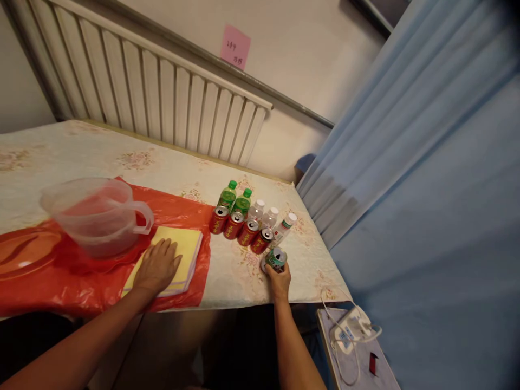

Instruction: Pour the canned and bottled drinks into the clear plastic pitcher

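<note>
My left hand (160, 265) lies flat, fingers stretched out, on a stack of folded yellow cloths (187, 250). Wrapped round a green drink can (277, 258) is my right hand (280, 279), near the table's front edge. The can stands upright, its top opened. Just beyond it runs a row of several opened red drink cans (234, 225). Behind those stand two green-capped bottles (227, 197), two white-capped clear bottles (270, 218) and a bottle with a red-and-white cap (286, 228). Left of the cloths sits a clear plastic pitcher (95, 216) with a handle.
A red plastic sheet (182, 208) lies under the pitcher, the cloths and an orange oval lid or tray (26, 250). The flowered tablecloth (162, 168) reaches a radiator (162, 92) at the back. At right hang a blue curtain (406, 189) and a power strip (351, 330) on a small stand.
</note>
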Motion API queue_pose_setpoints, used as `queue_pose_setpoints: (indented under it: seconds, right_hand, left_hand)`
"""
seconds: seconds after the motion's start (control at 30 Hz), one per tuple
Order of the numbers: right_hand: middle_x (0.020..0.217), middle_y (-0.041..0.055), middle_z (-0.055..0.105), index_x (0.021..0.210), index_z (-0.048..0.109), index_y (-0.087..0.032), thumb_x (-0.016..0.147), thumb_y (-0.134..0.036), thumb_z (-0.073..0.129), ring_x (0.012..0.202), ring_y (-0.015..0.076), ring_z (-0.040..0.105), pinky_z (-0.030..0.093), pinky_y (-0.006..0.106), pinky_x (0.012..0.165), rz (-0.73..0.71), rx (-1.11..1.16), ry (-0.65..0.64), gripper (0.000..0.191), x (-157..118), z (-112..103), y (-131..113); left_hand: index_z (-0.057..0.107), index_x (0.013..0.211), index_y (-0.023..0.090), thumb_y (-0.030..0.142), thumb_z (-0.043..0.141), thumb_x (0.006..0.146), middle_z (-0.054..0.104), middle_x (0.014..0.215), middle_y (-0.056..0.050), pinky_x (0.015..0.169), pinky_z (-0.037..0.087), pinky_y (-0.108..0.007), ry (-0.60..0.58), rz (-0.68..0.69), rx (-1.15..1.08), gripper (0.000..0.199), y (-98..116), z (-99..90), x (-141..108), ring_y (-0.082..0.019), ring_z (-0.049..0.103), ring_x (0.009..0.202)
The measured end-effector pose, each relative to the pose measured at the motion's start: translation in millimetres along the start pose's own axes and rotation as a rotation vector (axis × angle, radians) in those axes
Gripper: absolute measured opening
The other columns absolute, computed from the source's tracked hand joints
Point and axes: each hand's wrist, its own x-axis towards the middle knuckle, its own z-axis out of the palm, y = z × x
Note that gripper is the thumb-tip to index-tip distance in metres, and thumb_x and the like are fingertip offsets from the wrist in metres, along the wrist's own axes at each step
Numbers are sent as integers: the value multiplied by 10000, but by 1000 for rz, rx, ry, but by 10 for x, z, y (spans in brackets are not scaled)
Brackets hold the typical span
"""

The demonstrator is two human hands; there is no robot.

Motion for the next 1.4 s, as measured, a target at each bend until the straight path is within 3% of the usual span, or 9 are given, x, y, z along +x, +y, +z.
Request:
queue_pose_setpoints:
  seconds: [0.1, 0.67, 0.93, 1.17, 1.4]
  right_hand:
    - [952, 83, 744, 1092, 675, -130, 557, -448, 801, 817, 239, 671, 533, 333, 734, 63, 19, 34, 635, 101, 11, 39]
    - [1088, 133, 727, 1159, 666, -109, 569, -429, 779, 954, 275, 663, 524, 391, 873, 50, -58, 25, 680, 309, 208, 179]
    - [1217, 116, 708, 1361, 559, -123, 592, -363, 766, 1036, 246, 672, 522, 378, 949, 3, 62, -87, 832, 305, 111, 164]
    - [1070, 97, 749, 1168, 678, -138, 610, -368, 735, 891, 233, 664, 529, 332, 827, -39, -128, -29, 606, 283, 92, 117]
    - [1026, 115, 742, 1104, 689, -139, 604, -410, 749, 862, 242, 641, 509, 335, 800, -34, -182, 49, 572, 282, 147, 192]
  left_hand:
    - [603, 1304, 32, 391, 348, 972, 543, 1450, -276, 1155, 319, -573, 17, 9, 7, 552, -8, -7, 9, -399, 447, 1400]
    - [605, 1306, 70, 398, 379, 951, 555, 1440, -265, 1144, 328, -581, 14, 7, -27, 533, -73, 41, 7, -399, 459, 1389]
    - [592, 1313, 55, 417, 332, 964, 553, 1439, -258, 1153, 321, -556, -20, 11, 24, 566, -56, 13, 19, -397, 463, 1379]
    - [589, 1315, 79, 430, 332, 948, 547, 1448, -248, 1160, 313, -566, -7, 0, -17, 569, -94, 88, 17, -387, 440, 1403]
    - [586, 1319, 47, 444, 320, 949, 537, 1447, -271, 1165, 301, -574, -5, 7, -44, 604, -86, 71, 19, -402, 436, 1400]
